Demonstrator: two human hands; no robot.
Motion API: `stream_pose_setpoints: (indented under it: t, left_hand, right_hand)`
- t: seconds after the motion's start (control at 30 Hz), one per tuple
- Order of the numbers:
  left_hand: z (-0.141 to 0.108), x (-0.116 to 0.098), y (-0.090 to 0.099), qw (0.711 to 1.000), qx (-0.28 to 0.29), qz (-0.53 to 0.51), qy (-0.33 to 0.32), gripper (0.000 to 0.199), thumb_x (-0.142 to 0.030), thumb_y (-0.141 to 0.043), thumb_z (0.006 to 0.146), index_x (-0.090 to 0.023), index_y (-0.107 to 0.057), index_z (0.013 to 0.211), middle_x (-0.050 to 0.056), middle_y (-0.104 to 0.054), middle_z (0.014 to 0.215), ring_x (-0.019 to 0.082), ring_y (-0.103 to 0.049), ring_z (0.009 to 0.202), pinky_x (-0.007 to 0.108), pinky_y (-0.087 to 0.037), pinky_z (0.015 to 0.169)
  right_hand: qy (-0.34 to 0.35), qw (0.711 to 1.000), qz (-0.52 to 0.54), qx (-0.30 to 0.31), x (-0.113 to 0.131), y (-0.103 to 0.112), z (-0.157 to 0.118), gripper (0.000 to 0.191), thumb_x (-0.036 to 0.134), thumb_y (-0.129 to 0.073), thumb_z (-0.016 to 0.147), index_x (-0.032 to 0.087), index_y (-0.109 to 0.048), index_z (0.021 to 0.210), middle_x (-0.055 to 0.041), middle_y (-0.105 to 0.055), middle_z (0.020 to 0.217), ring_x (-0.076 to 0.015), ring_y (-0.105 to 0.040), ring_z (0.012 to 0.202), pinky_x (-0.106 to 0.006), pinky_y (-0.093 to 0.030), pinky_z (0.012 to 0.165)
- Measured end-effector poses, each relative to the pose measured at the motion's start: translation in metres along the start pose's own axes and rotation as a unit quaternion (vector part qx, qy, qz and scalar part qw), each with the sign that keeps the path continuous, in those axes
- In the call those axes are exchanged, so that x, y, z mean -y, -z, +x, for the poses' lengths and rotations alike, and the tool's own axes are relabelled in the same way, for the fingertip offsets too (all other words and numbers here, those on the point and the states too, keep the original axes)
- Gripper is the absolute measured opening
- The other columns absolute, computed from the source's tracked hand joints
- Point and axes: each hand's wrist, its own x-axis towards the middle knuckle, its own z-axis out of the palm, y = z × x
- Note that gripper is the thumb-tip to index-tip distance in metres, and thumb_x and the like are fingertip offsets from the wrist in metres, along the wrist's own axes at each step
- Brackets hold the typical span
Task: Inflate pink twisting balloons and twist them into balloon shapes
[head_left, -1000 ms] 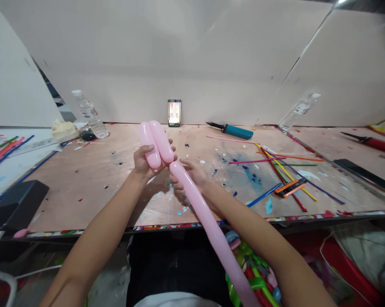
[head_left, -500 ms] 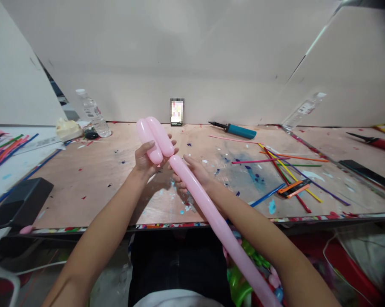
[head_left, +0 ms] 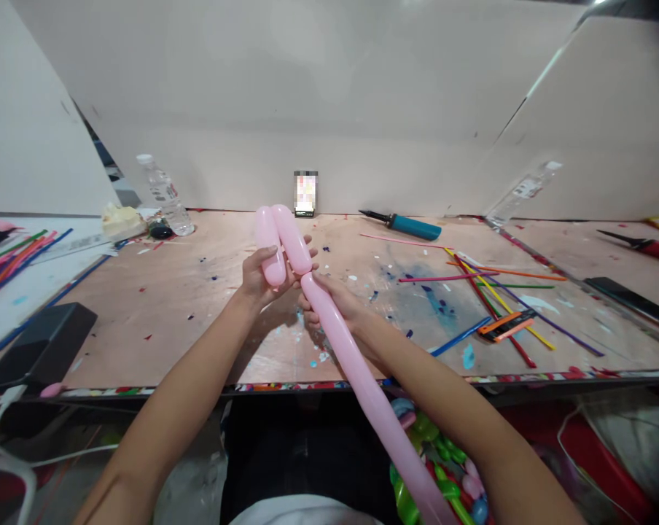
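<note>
A long pink balloon (head_left: 356, 364) runs from the bottom of the view up to both hands. Its far end is bent into two side-by-side segments, and a narrow pinched joint separates these from the long part. My left hand (head_left: 261, 277) is closed around the two bent segments, thumb on the near one and fingertips showing behind. My right hand (head_left: 332, 302) wraps the long part just below the joint, its fingers partly hidden under the balloon.
A phone (head_left: 306, 193) leans on the back panel. A blue hand pump (head_left: 414, 226) lies right of it, near uninflated balloons (head_left: 477, 288) and an orange-black cutter (head_left: 507, 324). Bottles (head_left: 168, 197) stand at both sides; a black box (head_left: 42, 346) sits left. Colourful balloons (head_left: 439, 467) lie below the table edge.
The bent segments have swung more upright and moved slightly right. My right hand has come closer to my left at the joint. The whole view has shifted a little.
</note>
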Motion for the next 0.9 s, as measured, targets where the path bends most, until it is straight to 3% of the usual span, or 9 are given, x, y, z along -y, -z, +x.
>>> stream_pose_setpoints:
  t: [0.17,0.23,0.33,0.43,0.53,0.6,0.7,0.8,0.9]
  left_hand:
    - [0.003,-0.014,0.006,0.980,-0.052,0.193,0.025,0.053,-0.034,-0.062,0.067,-0.015,-0.054,0.115,0.013,-0.060,0.116,0.028,-0.061,0.102,0.039,-0.055,0.077]
    - [0.003,-0.026,0.013,0.929,-0.112,0.352,0.022,0.052,-0.031,-0.067,0.066,-0.014,-0.053,0.113,0.011,-0.060,0.109,0.021,-0.062,0.087,0.034,-0.054,0.068]
    - [-0.002,-0.053,0.021,0.799,-0.158,0.579,0.020,0.055,-0.040,-0.067,0.068,-0.013,-0.049,0.113,0.007,-0.059,0.092,0.014,-0.056,0.064,0.028,-0.046,0.054]
    - [-0.016,-0.084,0.019,0.681,-0.063,0.729,0.014,0.054,-0.047,-0.069,0.068,-0.016,-0.051,0.108,0.006,-0.058,0.093,0.016,-0.057,0.072,0.029,-0.045,0.061]
    - [-0.037,-0.106,0.007,0.615,0.055,0.786,0.031,0.041,-0.049,-0.066,0.071,-0.017,-0.059,0.095,0.006,-0.061,0.094,0.021,-0.058,0.086,0.031,-0.045,0.072]
    - [-0.048,-0.111,0.001,0.633,0.093,0.764,0.081,0.044,-0.050,-0.063,0.074,-0.020,-0.060,0.106,0.006,-0.063,0.098,0.021,-0.060,0.086,0.030,-0.046,0.072]
    - [-0.057,-0.107,0.001,0.702,0.120,0.677,0.186,0.051,-0.051,-0.055,0.081,-0.021,-0.050,0.122,0.004,-0.064,0.086,0.015,-0.060,0.065,0.026,-0.046,0.059]
    - [-0.054,-0.098,0.014,0.731,0.121,0.634,0.222,0.043,-0.053,-0.044,0.087,-0.018,-0.054,0.110,0.003,-0.060,0.078,0.013,-0.055,0.058,0.024,-0.044,0.052]
    - [-0.047,-0.091,0.030,0.708,0.113,0.647,0.258,0.044,-0.056,-0.043,0.084,-0.018,-0.058,0.100,0.005,-0.060,0.085,0.014,-0.056,0.062,0.024,-0.043,0.051]
  right_hand:
    - [0.073,0.997,-0.015,-0.034,0.008,0.005,0.000,0.031,0.049,-0.048,0.087,0.018,-0.053,0.087,0.0032,-0.054,0.058,-0.0099,-0.047,0.042,-0.020,-0.039,0.038]
    - [0.087,0.992,-0.059,-0.076,0.017,0.010,-0.010,0.029,0.047,-0.049,0.086,0.019,-0.052,0.085,0.0040,-0.051,0.056,-0.0094,-0.044,0.042,-0.021,-0.038,0.040]
    - [0.110,0.955,-0.226,-0.158,0.040,0.016,-0.041,0.032,0.050,-0.051,0.083,0.019,-0.053,0.089,0.0023,-0.053,0.060,-0.0110,-0.045,0.045,-0.023,-0.038,0.042]
    - [0.165,0.815,-0.517,-0.202,0.068,0.016,-0.084,0.029,0.047,-0.051,0.085,0.021,-0.054,0.098,-0.0003,-0.059,0.074,-0.0144,-0.054,0.059,-0.026,-0.042,0.054]
    - [0.196,0.542,-0.769,-0.276,0.084,0.015,-0.120,0.024,0.041,-0.054,0.084,0.020,-0.057,0.096,-0.0045,-0.063,0.087,-0.0191,-0.058,0.076,-0.028,-0.039,0.065]
    - [0.184,0.428,-0.834,-0.297,0.082,0.014,-0.134,0.023,0.037,-0.053,0.084,0.019,-0.056,0.098,-0.0061,-0.064,0.089,-0.0209,-0.059,0.079,-0.028,-0.037,0.065]
    - [0.131,0.356,-0.876,-0.296,0.062,0.014,-0.140,0.027,0.038,-0.049,0.086,0.019,-0.054,0.104,-0.0075,-0.065,0.086,-0.0219,-0.059,0.076,-0.028,-0.033,0.062]
    - [0.115,0.348,-0.895,-0.255,0.036,0.017,-0.135,0.029,0.036,-0.040,0.091,0.018,-0.052,0.111,-0.0089,-0.063,0.091,-0.0219,-0.059,0.078,-0.029,-0.034,0.064]
    - [0.124,0.379,-0.888,-0.230,0.017,0.027,-0.126,0.024,0.030,-0.036,0.093,0.017,-0.052,0.105,-0.0088,-0.061,0.094,-0.0208,-0.057,0.083,-0.029,-0.035,0.069]
